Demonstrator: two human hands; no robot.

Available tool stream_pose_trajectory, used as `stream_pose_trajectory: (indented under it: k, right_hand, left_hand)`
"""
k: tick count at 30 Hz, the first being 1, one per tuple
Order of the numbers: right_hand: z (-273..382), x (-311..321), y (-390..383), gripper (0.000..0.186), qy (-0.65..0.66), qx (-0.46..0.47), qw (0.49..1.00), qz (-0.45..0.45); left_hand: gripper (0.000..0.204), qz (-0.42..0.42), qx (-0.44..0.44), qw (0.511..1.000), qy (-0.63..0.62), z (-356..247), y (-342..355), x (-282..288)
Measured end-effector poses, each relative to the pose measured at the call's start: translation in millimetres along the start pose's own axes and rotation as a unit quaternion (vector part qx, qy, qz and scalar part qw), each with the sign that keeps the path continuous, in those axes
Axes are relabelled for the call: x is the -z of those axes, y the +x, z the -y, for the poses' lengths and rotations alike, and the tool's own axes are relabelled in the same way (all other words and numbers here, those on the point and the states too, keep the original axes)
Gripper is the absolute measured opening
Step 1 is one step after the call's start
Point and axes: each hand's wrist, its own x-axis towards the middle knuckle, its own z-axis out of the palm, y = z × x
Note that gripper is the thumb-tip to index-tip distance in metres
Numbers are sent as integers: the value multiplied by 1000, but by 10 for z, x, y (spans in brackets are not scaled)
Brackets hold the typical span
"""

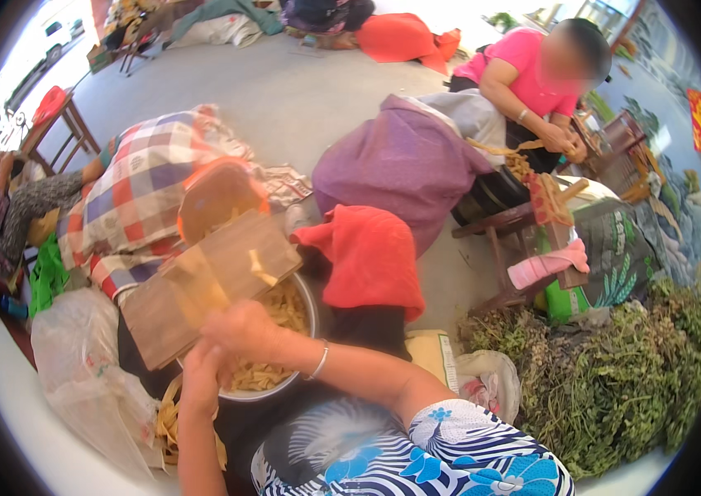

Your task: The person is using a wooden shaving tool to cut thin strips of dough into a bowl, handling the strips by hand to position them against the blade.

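My right hand (245,332), with a bracelet at the wrist, meets my left hand (204,374) over the near edge of a wooden board (160,326). Both hands look closed, fingertips together; whatever is between them is too blurred to make out. The board lies tilted across a round metal basin (314,318) that holds many short pale-yellow strips (286,307). One loose yellow piece (262,269) rests on the board. Longer yellowish strips (168,426) hang down beside my left forearm.
Beyond the board stands an orange plastic basket (220,194). A red cloth (374,260) covers my knee. White plastic bags (86,364) are at left, dried green plants (607,380) at right. A person in pink (516,62) handles strips beside a wooden stool (503,223).
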Motion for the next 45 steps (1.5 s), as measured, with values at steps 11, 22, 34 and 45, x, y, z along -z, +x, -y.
stream_pose_trajectory:
  k: [11,22,34,45]
  right_hand:
    - [1092,1750,262,21,637,68,728,245]
    - [339,642,33,31,73,-57,988,-122]
    - [131,274,-190,10,-17,-10,997,-75]
    - [284,127,-532,21,712,-466,517,95]
  left_hand:
    - [33,119,-279,947,109,-1210,-698,-76]
    - [32,26,-94,982,-160,-165,-78,-330]
    - [15,-127,-173,912,349,471,-39,51]
    - [33,-99,-327,884,319,562,-42,-51]
